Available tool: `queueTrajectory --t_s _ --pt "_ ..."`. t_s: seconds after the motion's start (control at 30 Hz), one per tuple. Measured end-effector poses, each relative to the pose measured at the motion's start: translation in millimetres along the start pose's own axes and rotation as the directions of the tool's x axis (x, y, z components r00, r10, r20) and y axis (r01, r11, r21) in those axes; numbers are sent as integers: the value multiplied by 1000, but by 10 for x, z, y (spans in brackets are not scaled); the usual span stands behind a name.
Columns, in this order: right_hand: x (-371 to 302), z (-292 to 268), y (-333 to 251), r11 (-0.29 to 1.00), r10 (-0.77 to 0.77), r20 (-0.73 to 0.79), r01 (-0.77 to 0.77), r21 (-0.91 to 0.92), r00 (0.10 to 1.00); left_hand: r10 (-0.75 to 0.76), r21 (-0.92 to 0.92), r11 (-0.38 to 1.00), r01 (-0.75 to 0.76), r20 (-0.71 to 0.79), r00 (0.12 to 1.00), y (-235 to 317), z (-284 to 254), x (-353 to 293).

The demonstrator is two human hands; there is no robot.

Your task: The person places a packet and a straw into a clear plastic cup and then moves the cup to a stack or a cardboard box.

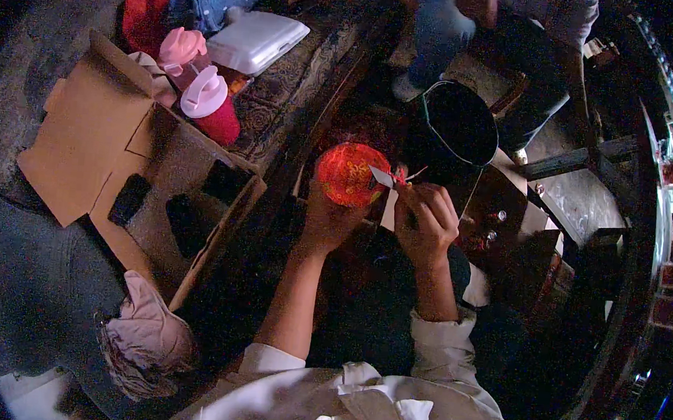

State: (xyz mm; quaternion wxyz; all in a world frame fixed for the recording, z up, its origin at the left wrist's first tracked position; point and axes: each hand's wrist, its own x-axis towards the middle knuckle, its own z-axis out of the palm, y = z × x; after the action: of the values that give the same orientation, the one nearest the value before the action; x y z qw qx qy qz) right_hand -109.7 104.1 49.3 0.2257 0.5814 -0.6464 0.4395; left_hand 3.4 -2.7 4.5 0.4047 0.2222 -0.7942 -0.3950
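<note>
My left hand (332,219) holds a round, bright red thing (346,174) with yellow markings from below, its fingers mostly hidden behind it. Whether it is a bowl, a lid or a ball I cannot tell. My right hand (429,222) is closed, pinching a small knife-like piece with a flat, pale blade (382,177). The blade points left and overlaps the right side of the red thing; whether they touch is unclear. Beside the right fingertips show a small red bit and a thin, light strip, too small to name.
An open cardboard box (194,189) with dark items lies at left, a crumpled pinkish cap (151,330) below it. A white foam container (257,41) and pink-lidded cups (204,93) sit at upper left. A dark bucket (460,123) stands ahead, near another person (544,76).
</note>
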Motion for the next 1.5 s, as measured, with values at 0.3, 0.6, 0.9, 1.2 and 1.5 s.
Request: queueTrajectory --t_s 0.3,0.6,0.9,1.2,1.5 --pt "-48 76 36 1000 21 11 -21 6 1000 -195 -252 950 183 -23 981 80 -11 49" --pt "-58 133 87 995 92 118 -95 25 989 -197 -339 906 252 188 962 134 -94 10" --pt "22 102 -18 913 360 3 -353 206 933 -168 -291 945 150 -37 985 -78 90 -116" --pt "-106 105 26 993 106 -90 -100 62 990 -159 -230 965 130 -115 981 44 69 -20" --pt "-94 123 3 1000 8 -29 -7 22 1000 -243 -162 958 236 -24 970 -276 138 -99"
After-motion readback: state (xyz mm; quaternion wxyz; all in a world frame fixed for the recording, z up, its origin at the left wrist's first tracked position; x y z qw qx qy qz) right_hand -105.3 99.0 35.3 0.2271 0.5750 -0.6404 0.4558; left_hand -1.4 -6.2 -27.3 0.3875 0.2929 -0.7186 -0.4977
